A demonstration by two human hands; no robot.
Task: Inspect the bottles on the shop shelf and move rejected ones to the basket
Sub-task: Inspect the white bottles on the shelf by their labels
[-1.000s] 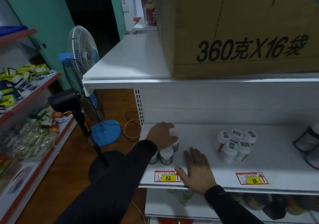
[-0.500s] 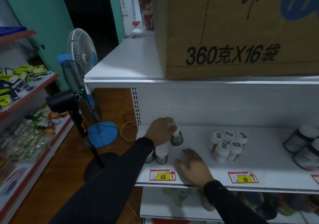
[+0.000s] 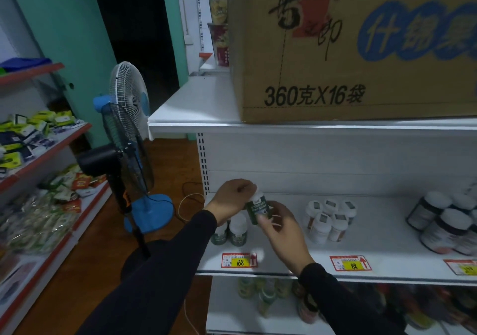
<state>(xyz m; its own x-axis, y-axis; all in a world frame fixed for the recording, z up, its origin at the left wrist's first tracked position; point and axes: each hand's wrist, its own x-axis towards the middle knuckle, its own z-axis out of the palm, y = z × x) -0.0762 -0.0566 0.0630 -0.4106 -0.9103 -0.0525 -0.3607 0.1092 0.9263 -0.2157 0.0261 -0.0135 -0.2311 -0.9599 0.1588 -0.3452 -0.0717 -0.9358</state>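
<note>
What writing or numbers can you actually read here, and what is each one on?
"360克X16袋": cardboard box on the top shelf.
"168": yellow price tag on the shelf edge.
"88": price tag further right.
Green bottle label, held in both hands: too blurred.

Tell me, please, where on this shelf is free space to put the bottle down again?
The shelf is bare between the two green bottles and the cluster of white bottles, under both hands. More bare room lies between that cluster and the big jars. The left end is crowded. The left hand and right hand hold the lifted bottle.
</note>
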